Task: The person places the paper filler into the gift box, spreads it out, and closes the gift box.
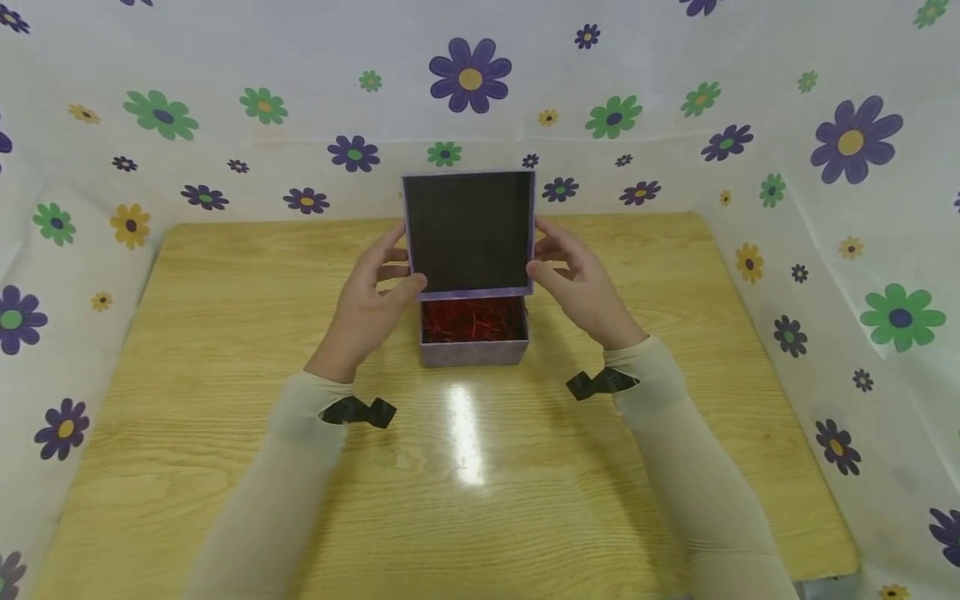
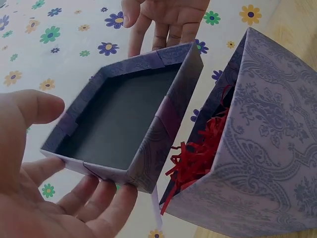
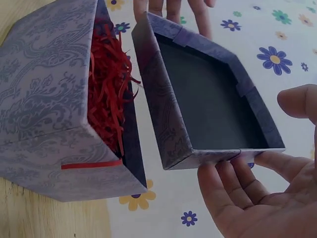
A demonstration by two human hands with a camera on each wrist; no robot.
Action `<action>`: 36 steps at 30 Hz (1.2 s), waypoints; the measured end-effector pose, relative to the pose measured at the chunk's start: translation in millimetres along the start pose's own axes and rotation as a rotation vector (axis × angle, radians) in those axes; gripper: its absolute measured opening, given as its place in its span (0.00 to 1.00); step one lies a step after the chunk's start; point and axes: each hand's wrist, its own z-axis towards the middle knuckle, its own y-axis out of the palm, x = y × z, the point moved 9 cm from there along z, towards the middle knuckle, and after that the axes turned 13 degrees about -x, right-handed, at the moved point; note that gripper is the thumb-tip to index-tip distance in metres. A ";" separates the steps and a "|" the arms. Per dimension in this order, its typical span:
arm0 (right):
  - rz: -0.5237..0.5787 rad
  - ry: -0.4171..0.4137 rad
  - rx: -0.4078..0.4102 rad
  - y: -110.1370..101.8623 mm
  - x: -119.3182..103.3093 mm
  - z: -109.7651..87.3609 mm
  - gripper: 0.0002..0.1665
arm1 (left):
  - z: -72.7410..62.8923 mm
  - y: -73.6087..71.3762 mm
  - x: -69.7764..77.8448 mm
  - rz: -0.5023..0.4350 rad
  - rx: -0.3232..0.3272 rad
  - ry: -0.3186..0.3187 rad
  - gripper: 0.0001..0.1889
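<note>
A purple patterned box lid [image 1: 471, 233] is tilted up above the back of a matching gift box [image 1: 474, 353], its black inside facing me. At the lid's left side my left hand [image 1: 369, 293] holds it, thumb near the lower corner and fingers along the outer wall. My right hand [image 1: 581, 287] grips the opposite side in the same way. Red shredded paper [image 2: 205, 148] fills the box, and some strands poke over the rim. In the right wrist view, a red strip [image 3: 91, 164] lies across the box's outer wall.
The box stands on a light wooden table [image 1: 247, 367]. White cloth with flower prints [image 1: 300, 50] rises behind the table and along both sides. Black straps [image 1: 360, 412] sit at the wrists, over pale sleeves.
</note>
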 end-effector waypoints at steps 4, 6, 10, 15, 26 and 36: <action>0.021 -0.052 0.023 -1.6 -0.8 -0.5 0.34 | 0.6 -0.1 1.7 -0.058 -0.003 0.052 0.38; 0.036 -0.070 0.032 -1.9 -0.6 -0.7 0.33 | 0.8 0.6 2.5 -0.097 -0.009 0.092 0.37; 0.075 -0.104 0.038 -1.9 0.5 -1.0 0.31 | -0.2 2.2 6.9 -0.160 -0.016 0.186 0.34; 0.165 -0.171 0.045 -2.0 0.6 -2.6 0.26 | -1.4 2.8 9.8 -0.224 -0.015 0.270 0.32; 0.288 -0.271 0.014 5.0 1.6 -0.7 0.50 | 1.0 3.3 -3.4 -0.219 0.089 0.229 0.53; 0.214 -0.194 0.010 10.6 19.6 -4.4 0.44 | -2.5 6.2 -6.8 -0.175 0.021 0.207 0.42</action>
